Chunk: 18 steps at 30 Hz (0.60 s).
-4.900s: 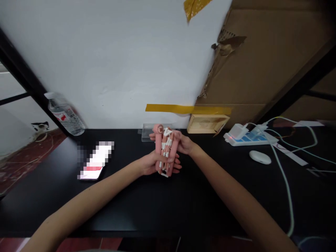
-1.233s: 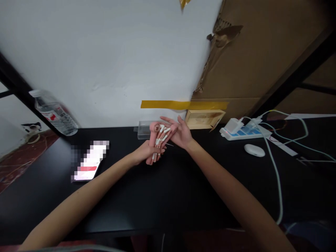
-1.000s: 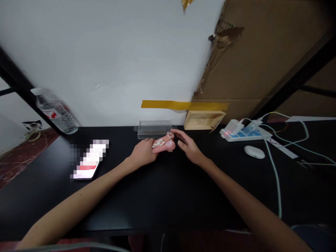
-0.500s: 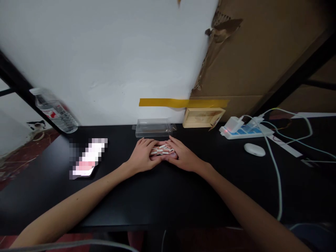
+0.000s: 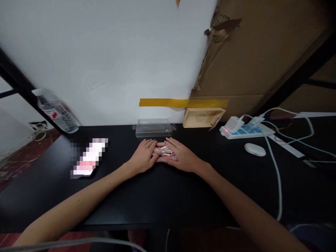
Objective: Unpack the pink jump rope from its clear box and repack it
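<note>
Several small white and pinkish-brown pieces [image 5: 165, 151] lie in a cluster on the black table, framed between my two hands. My left hand [image 5: 144, 155] wraps round their left side, its thumb resting at the pieces. On the right side my right hand [image 5: 182, 155] curves round them, its fingers pressed together. The fingertips of both hands nearly meet behind the cluster. Just beyond the hands lies a clear plastic tray [image 5: 153, 128]. Parts of the cluster are hidden under the fingers.
A pale wooden box [image 5: 202, 117] leans at the wall. Rightward are a power strip [image 5: 246, 131] with cables and a white earbud case [image 5: 254, 149]. A blurred-out phone [image 5: 90, 157] lies at left, and a plastic bottle [image 5: 57, 113] leans in the back left corner.
My left thumb has shifted up and inward onto the pieces, and the pieces sit in a slightly different arrangement. My right hand has barely moved.
</note>
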{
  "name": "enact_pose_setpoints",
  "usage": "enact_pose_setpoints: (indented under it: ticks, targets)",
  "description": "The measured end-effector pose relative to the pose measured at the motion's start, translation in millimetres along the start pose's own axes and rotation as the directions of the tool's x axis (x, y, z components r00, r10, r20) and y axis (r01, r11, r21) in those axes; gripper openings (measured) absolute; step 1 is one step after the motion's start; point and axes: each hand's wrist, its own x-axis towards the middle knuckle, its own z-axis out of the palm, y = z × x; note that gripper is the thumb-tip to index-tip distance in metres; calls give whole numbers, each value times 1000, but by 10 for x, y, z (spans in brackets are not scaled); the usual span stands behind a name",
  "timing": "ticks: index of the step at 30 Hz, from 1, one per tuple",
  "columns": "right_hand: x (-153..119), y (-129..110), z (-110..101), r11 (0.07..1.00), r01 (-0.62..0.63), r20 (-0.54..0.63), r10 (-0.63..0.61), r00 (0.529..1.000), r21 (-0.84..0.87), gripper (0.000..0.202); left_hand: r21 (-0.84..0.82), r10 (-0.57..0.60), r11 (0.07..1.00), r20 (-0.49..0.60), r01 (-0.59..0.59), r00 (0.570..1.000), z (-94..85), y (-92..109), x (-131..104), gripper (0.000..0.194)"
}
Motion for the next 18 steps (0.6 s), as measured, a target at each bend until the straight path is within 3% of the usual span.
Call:
enact_pose_setpoints:
  ticks: [4,13,18]
  targets:
    - [-12,7,-34,1000,-7,-5,7,1000,-7,75,98,-77,992,-54,82,996,4,-1,-18,43]
    - [7,-23,-34,999,20,-14,-20,1000,-37,83,-209,-49,977,-57,36,997,56,0,-1,39]
    - [11,-73,-51,998,42,1,-42,999,-38,82,-150,-13,989,-15,11,1000,41,25,9,41]
